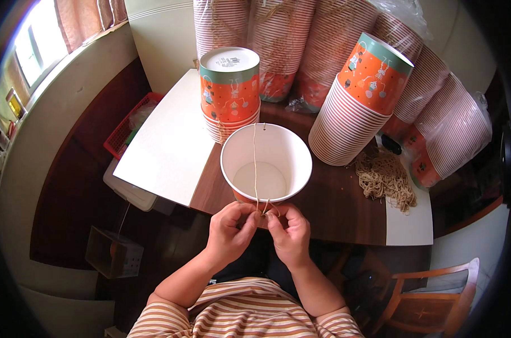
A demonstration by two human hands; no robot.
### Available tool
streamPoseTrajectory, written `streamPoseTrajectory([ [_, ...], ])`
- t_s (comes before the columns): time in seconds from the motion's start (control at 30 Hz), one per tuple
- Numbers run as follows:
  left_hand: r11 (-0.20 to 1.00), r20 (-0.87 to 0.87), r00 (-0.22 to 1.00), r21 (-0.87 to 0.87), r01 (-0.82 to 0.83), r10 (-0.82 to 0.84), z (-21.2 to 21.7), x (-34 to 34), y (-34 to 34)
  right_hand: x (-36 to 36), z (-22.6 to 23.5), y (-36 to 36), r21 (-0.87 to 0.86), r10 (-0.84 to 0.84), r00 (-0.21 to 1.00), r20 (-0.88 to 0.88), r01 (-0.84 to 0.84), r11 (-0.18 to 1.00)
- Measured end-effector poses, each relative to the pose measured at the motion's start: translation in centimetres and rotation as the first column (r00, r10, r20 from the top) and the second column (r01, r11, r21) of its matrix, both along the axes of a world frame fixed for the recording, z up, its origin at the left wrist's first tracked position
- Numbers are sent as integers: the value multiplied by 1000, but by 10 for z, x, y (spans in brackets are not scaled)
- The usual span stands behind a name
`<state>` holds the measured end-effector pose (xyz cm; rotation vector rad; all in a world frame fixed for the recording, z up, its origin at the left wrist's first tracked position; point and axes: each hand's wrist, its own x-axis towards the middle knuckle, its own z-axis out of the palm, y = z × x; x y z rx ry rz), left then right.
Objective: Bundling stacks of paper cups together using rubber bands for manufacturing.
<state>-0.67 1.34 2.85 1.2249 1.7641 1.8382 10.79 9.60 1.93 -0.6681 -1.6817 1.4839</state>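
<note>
A large paper bucket (293, 152) stands upright at the table's near edge, white inside with a little orange outside showing below its rim. One tan cord (255, 160) runs across its mouth from the far rim, by a small hole, to the near rim. Just in front of that rim, my left hand (231, 228) pinches the cord between thumb and fingers. My right hand (288, 230) also pinches the cord close beside it, where small loops rise between the fingertips. Whether a knot is there is too small to tell.
Behind stand an upside-down orange and green bucket stack (230, 90) and a leaning stack (348, 121). Plastic-wrapped bucket stacks (280, 45) line the back. A cord bundle (386, 179) lies on the table (345, 217) at right. A wooden chair (430, 304) is lower right, a red basket (117, 138) left.
</note>
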Motion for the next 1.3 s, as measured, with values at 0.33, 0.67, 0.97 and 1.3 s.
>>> streamPoseTrajectory([
  [0.33, 999, 136, 991, -45, 15, -9, 2, 3, -8, -9, -15, -2, -149, -15, 988, -154, -8, 989],
  [0.67, 992, 95, 993, -100, 81, -72, 1, 3, -20, -1, -16, -15, -318, 137, 953, -269, -222, 922],
  [0.97, 996, -807, 591, 64, 56, 19, 39, -21, -17, 1, -4, -15, -394, 121, 966, -229, -206, 896],
  [1.3, 992, -869, 482, -64, 112, -110, 30, -27, -14, -6, -1, -15, -439, 38, 963, -269, -157, 884],
])
